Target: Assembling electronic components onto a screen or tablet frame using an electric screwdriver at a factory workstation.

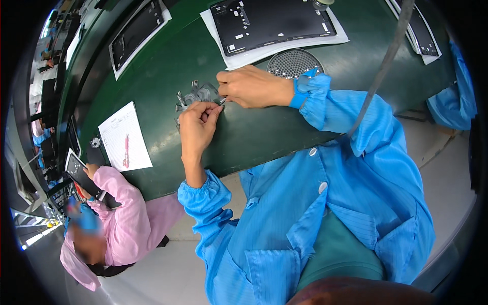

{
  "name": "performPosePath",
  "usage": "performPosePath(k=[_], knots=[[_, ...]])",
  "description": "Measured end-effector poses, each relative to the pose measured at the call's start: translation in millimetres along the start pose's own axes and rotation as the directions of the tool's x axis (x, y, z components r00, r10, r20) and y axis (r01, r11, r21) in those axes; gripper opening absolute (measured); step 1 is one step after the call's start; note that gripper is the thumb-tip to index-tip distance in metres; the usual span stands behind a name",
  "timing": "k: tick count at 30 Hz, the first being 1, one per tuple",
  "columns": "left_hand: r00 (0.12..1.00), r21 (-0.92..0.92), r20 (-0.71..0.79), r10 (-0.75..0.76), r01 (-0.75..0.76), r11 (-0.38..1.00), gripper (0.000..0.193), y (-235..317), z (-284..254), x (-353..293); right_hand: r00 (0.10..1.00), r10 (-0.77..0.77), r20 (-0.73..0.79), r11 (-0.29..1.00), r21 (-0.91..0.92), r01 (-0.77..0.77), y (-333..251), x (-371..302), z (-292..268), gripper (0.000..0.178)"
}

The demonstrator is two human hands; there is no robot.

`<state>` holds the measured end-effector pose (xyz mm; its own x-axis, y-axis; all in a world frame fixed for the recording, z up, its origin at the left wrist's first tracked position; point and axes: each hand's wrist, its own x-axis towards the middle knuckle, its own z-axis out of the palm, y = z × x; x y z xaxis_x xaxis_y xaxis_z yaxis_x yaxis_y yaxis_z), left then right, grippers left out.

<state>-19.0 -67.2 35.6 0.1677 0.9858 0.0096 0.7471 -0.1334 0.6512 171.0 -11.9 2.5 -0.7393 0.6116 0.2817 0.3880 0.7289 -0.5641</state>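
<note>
A thin clear plastic piece (199, 95) with cut-out tabs lies on the green work surface (162, 76). My left hand (197, 128) pinches its near edge between thumb and fingers. My right hand (249, 86) grips the same piece at its right side, fingers curled over it. Both hands meet at the piece's right corner. My sleeves are blue, with a blue wrist strap (300, 91) on the right wrist.
A large black panel (274, 20) rests on a white sheet beyond my hands, with a round perforated metal disc (292, 62) beside it. Another black panel (136, 31) lies left. A paper form with a pink pen (125, 151) sits left. A person in pink (122, 213) handles a dark panel.
</note>
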Motion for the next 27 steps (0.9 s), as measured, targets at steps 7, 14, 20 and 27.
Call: performPosePath(k=[7, 14, 20, 27], knots=[[0.999, -0.002, -0.037, -0.002, 0.002, 1.0, 0.01, -6, 3, -3, 0.987, -0.137, -0.081, 0.98, -0.158, 0.122, 0, -2, 10, 0.008], [0.998, -0.008, -0.058, 0.032, -0.032, 0.999, 0.01, -6, 8, -4, 0.988, -0.109, -0.105, 0.986, -0.136, 0.095, -3, -4, 8, 0.007], [0.997, 0.047, -0.07, 0.043, -0.039, 0.998, 0.011, -10, 9, -8, 0.976, -0.164, -0.143, 0.967, -0.217, 0.131, 0, -4, 16, 0.009], [0.998, 0.096, -0.029, -0.057, 0.059, 0.994, 0.013, 3, 3, -5, 0.842, -0.032, -0.539, 0.953, 0.238, 0.189, 10, -7, -21, 0.014]])
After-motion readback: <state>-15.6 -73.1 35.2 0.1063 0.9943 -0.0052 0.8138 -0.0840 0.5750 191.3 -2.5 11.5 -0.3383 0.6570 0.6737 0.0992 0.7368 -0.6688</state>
